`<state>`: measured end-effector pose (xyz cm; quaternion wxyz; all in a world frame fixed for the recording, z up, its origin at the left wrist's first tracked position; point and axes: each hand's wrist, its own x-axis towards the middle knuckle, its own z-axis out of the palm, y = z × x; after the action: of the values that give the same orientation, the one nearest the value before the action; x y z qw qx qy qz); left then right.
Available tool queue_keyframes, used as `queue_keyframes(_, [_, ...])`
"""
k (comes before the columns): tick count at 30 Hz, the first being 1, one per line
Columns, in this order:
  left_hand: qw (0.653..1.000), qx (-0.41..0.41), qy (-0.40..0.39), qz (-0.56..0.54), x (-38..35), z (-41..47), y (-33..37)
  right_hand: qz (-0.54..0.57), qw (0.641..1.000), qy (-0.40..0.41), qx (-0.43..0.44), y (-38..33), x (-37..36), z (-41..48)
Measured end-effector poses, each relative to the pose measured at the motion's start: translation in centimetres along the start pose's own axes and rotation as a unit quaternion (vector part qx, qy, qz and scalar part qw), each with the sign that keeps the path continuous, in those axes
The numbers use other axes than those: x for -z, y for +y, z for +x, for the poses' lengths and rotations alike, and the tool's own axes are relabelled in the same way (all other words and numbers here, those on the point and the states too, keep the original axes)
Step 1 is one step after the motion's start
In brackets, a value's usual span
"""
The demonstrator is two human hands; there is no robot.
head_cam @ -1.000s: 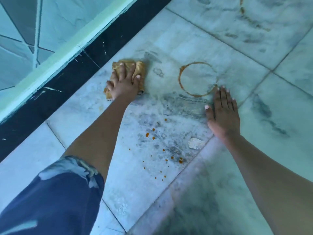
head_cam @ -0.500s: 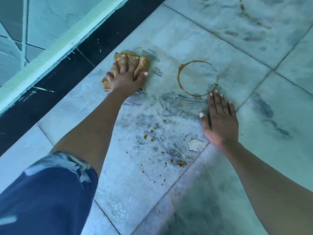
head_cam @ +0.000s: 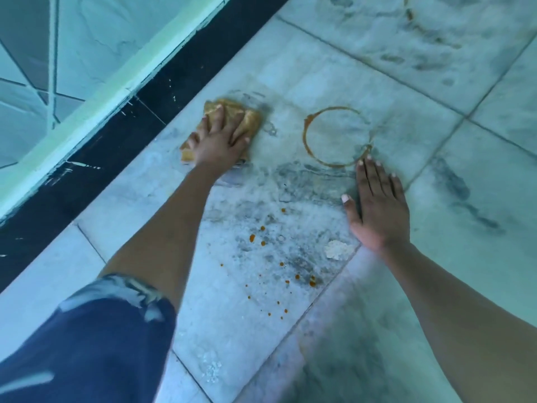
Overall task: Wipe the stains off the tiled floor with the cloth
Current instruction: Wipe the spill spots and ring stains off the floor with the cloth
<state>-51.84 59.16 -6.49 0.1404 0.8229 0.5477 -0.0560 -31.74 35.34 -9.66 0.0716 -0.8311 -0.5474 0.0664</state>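
Note:
A crumpled tan cloth [head_cam: 247,117] lies on the pale marbled tiled floor [head_cam: 334,59] near the dark border strip. My left hand [head_cam: 219,144] presses flat on top of the cloth, fingers spread over it. To its right a brown ring stain [head_cam: 305,135] marks the tile. Small brown drops [head_cam: 252,237] are scattered lower on the same tile, over a grey smudged patch. My right hand [head_cam: 377,205] rests flat on the floor, fingers together, fingertips at the lower right edge of the ring, holding nothing.
A black border strip [head_cam: 87,164] and a light wall ledge [head_cam: 87,106] run diagonally along the left. A small white chipped patch [head_cam: 337,250] sits by the grout line under my right hand. My knee in blue fabric [head_cam: 87,353] fills the lower left. More brown marks [head_cam: 409,13] lie at the top.
My left hand has slid the cloth slightly right and up along the tile. My right hand has stayed planted by the ring; the view has shifted a little.

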Motion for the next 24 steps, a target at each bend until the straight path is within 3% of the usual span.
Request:
queue_keyframes(4, [0.982,-0.184,-0.008,0.051,-2.7,-3.8,6.0,0.009,1.000,0.002,-0.006,0.2,0.3,-0.1])
queue_keyframes(7, [0.938,-0.340,0.000,0.067,-3.4,-7.9,2.3,0.012,1.000,0.007,-0.007,0.1,0.0,-0.1])
queue_keyframes(8, [0.937,-0.344,-0.008,0.059,-2.9,-7.8,0.7,0.009,1.000,0.008,-0.008,0.0,0.0,-0.1])
queue_keyframes(10, [0.964,-0.263,-0.015,0.041,-1.8,-5.4,-1.1,0.006,1.000,0.003,-0.008,0.1,0.0,-0.1])
queue_keyframes(12, [0.989,-0.145,0.001,0.019,-0.8,-2.1,0.3,0.002,1.000,-0.002,-0.005,0.1,0.0,0.0])
queue_keyframes(14, [0.995,-0.095,0.006,0.012,-0.5,0.6,3.7,-0.003,1.000,-0.005,-0.005,0.0,0.2,0.0])
queue_keyframes(16, [0.991,-0.130,-0.015,0.021,-0.9,1.4,7.6,-0.005,1.000,-0.009,-0.008,0.0,0.3,0.0])
queue_keyframes(19, [0.961,-0.267,-0.047,0.062,-2.6,-3.0,9.5,-0.006,1.000,-0.020,-0.005,0.0,0.6,-0.1])
queue_keyframes(22, [0.896,-0.436,-0.048,0.063,-3.5,-8.4,3.9,0.004,1.000,-0.014,-0.003,0.1,0.5,0.1])
queue_keyframes(24, [0.892,-0.442,-0.068,0.069,-2.6,-8.5,-0.8,0.003,1.000,-0.007,0.002,0.1,0.4,0.0])
